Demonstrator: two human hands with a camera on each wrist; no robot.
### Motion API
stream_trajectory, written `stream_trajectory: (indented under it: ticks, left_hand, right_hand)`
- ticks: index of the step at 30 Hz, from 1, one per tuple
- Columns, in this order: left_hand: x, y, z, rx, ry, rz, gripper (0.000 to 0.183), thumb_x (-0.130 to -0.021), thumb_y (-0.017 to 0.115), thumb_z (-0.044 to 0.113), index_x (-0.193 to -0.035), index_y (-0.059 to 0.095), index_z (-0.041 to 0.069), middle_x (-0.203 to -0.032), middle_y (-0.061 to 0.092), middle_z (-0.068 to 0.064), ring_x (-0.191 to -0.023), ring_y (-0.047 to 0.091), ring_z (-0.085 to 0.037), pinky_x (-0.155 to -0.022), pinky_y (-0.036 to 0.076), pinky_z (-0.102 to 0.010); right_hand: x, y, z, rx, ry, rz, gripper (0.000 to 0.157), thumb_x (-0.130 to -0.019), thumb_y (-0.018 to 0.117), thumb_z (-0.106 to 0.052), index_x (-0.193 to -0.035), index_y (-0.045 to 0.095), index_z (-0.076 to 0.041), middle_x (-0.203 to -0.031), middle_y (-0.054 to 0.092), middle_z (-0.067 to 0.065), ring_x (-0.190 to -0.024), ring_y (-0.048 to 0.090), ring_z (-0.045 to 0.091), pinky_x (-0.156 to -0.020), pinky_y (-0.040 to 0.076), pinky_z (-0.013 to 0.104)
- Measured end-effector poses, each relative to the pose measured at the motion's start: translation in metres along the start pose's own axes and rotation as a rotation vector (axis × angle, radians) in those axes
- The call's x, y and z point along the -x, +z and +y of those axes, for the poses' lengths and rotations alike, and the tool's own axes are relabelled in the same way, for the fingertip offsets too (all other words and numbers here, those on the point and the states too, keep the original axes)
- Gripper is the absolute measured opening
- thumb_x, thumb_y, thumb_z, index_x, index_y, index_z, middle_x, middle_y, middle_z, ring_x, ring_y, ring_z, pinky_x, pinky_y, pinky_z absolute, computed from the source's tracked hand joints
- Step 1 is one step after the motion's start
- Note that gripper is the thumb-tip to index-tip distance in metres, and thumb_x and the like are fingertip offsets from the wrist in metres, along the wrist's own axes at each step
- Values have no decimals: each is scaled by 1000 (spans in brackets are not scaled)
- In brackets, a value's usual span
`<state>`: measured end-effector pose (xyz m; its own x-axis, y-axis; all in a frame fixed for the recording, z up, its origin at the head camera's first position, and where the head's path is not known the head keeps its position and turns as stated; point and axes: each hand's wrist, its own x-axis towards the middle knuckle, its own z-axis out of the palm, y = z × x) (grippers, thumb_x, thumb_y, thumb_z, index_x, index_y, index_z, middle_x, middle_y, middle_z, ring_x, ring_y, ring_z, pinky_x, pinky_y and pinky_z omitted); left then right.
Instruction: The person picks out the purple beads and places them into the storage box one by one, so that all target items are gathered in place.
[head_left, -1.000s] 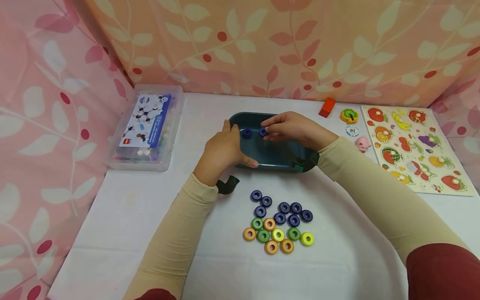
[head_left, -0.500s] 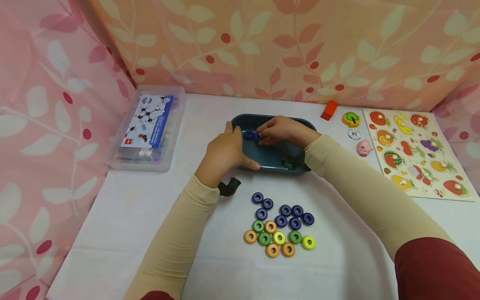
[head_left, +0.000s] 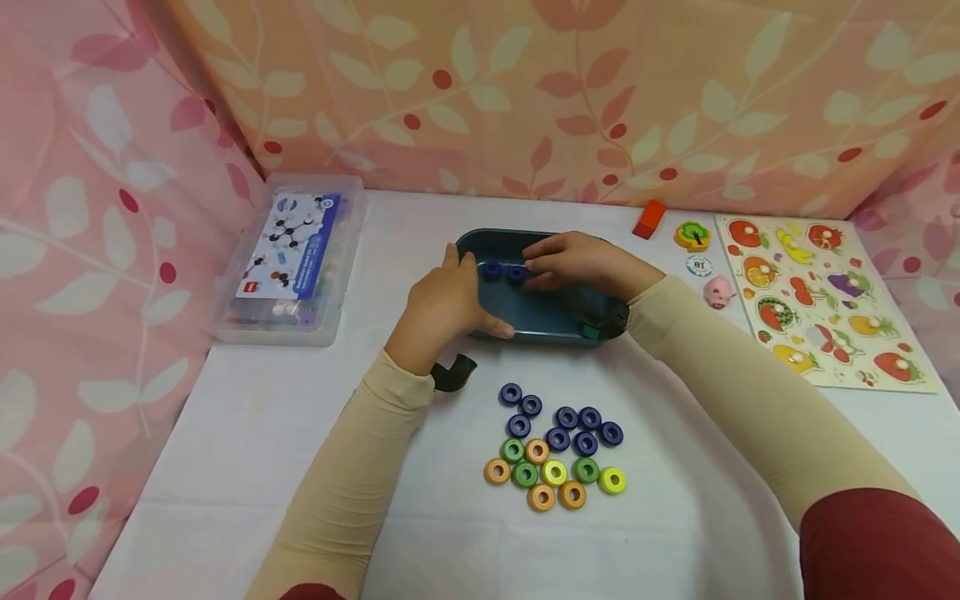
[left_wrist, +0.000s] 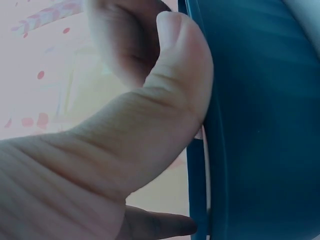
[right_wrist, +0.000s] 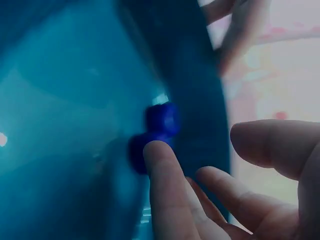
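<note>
We see white-clothed table (head_left: pixel 675 533) beneath our hands. On it, dark teal tray (head_left: pixel 532 312); our left hand (head_left: pixel 442 308) grips its end. Our right hand (head_left: pixel 577 262) reaches inside, fingers released, spread. Loose coloured rings (head_left: pixel 554 482) lie nearer us than fingers. Blue ring (head_left: pixel 516 274) sits at right fingertips; second blue ring (head_left: pixel 491 271) just beyond, between both hands' fingers.

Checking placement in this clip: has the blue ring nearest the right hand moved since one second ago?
Yes: in the head view, that blue ring beside the right hand sits slightly farther left, nearer the left end of the tray.
</note>
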<state>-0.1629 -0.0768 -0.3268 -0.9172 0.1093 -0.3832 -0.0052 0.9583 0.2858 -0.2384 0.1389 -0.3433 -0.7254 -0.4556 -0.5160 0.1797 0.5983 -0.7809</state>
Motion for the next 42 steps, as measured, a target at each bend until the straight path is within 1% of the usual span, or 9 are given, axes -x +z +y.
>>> stream_trajectory:
  ticks: [5,8,12,16,20,23,28,34,42]
  left_hand:
    - [1,1,-1,6,9,4,137,-60,85,70,-161,18,7,-169,3,-18,-142,41,-39,-105,47,-51]
    - [1,1,-1,13,13,8,135,-61,86,68,-161,18,7,-169,3,-19,-141,42,-40,-105,47,-51]
    - [1,1,-2,14,19,17,135,-60,87,67,-160,19,7,-169,3,-19,-140,43,-39,-105,47,-50]
    - [1,1,-2,15,22,20,134,-61,87,66,-160,19,7,-168,3,-19,-140,43,-39,-104,47,-50]
    - [0,1,-2,16,22,18,134,-61,87,66,-161,19,7,-169,3,-19,-141,43,-39,-104,48,-50]
    - [0,1,-2,15,24,22,134,-61,87,66,-161,19,7,-168,3,-19,-140,43,-39,-103,48,-50]
    - [2,0,-1,13,27,27,134,-61,87,66,-160,20,7,-168,4,-20,-139,44,-39,-102,49,-50]
    - [2,0,0,9,26,25,134,-61,88,66,-160,20,7,-168,4,-19,-139,45,-38,-101,50,-49]
    - [2,-1,0,10,20,18,134,-61,87,66,-160,20,7,-169,3,-19,-139,45,-39,-100,50,-49]
  right_hand:
    - [43,10,-5,3,-100,-12,41,-104,56,-28,-140,58,-9,-143,57,13,-113,68,24,-106,49,42]
    - [66,25,-5,28,-130,-81,37,-103,59,-27,-135,63,-9,-137,62,14,-107,69,24,-99,53,38]
    - [82,50,1,105,-138,-174,36,-100,63,-29,-131,67,-12,-124,70,14,-105,68,25,-95,54,37]
    - [81,77,12,210,-202,-156,30,-98,65,-26,-125,71,-14,-118,73,7,-99,68,18,-94,53,38]
    - [74,102,24,390,-286,-41,23,-94,70,-23,-116,75,-19,-114,72,-4,-87,62,9,-82,53,30]
    - [69,114,29,464,-304,13,22,-91,73,-22,-112,77,-22,-106,70,-8,-81,58,7,-76,50,27]
    - [61,119,35,458,-328,11,18,-91,75,-20,-108,78,-23,-105,71,-9,-82,59,6,-78,51,27]
    - [56,117,39,378,-308,-62,17,-93,73,-20,-109,78,-23,-112,73,-8,-87,61,6,-85,51,27]
    - [53,115,38,364,-289,-92,17,-93,72,-19,-109,78,-22,-105,75,-9,-80,62,6,-81,51,27]
